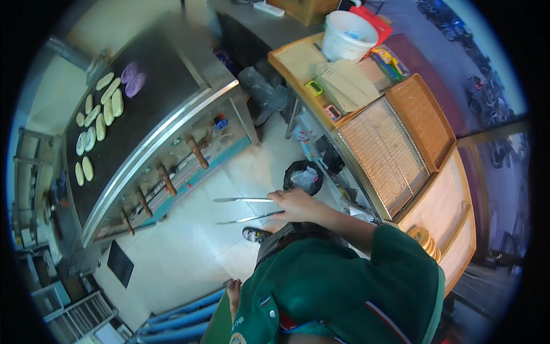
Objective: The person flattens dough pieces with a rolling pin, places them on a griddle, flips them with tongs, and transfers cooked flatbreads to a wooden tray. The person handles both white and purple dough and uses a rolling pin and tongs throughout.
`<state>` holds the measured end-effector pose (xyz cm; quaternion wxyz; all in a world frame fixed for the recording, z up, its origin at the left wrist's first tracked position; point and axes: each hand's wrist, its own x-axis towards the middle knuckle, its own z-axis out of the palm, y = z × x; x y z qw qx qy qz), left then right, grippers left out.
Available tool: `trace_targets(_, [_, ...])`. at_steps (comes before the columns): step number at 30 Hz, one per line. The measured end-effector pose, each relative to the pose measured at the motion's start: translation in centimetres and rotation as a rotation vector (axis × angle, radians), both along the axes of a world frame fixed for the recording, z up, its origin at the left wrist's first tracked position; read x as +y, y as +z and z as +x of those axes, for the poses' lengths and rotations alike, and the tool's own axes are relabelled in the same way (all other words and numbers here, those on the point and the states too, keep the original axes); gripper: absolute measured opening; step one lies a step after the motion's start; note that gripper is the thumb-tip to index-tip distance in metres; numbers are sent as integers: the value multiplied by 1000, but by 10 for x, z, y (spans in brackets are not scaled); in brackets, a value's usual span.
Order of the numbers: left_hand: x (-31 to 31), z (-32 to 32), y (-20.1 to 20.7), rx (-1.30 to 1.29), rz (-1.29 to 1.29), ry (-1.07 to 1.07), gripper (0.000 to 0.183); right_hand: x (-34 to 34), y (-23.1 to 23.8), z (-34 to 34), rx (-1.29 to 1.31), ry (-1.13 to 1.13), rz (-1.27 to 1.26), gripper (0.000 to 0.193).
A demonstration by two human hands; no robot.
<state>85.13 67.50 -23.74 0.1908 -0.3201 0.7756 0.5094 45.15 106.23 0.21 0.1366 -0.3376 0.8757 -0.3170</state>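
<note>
Metal tongs [246, 199] stick out to the left from my right hand [295, 205], their two arms spread apart with nothing between them. The hand is closed round their near end, over the floor between griddle and counter. My left hand [234, 293] hangs low by my side; only a small part shows and its fingers are not clear. Away to the left, several oblong pale flatbreads [109, 112] lie on a dark flat griddle [152, 74]. Purple flatbreads [134, 84] lie beside them, toward the griddle's far side.
Wooden handles [197, 152] jut from the griddle's front. On the right counter are a wire rack [385, 153], a woven tray [423, 120], a white bucket [348, 35], paper bags [349, 86], two small timers [314, 88] and round golden breads [423, 238]. A lined bin [303, 176] stands below.
</note>
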Motion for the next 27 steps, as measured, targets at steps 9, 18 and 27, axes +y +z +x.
trace_targets(9, [-121, -14, -67, -153, 164, 269, 30, -109, 36, 65, 36, -32, 60, 51])
trace_targets(18, [-135, -78, 28, 69, 185, 204, 16, -154, 50, 57, 160, -65, 83, 56])
trace_targets(27, [-116, 80, 28, 61, -99, 598, 17, -356, 35, 50, 36, 500, -10, 52])
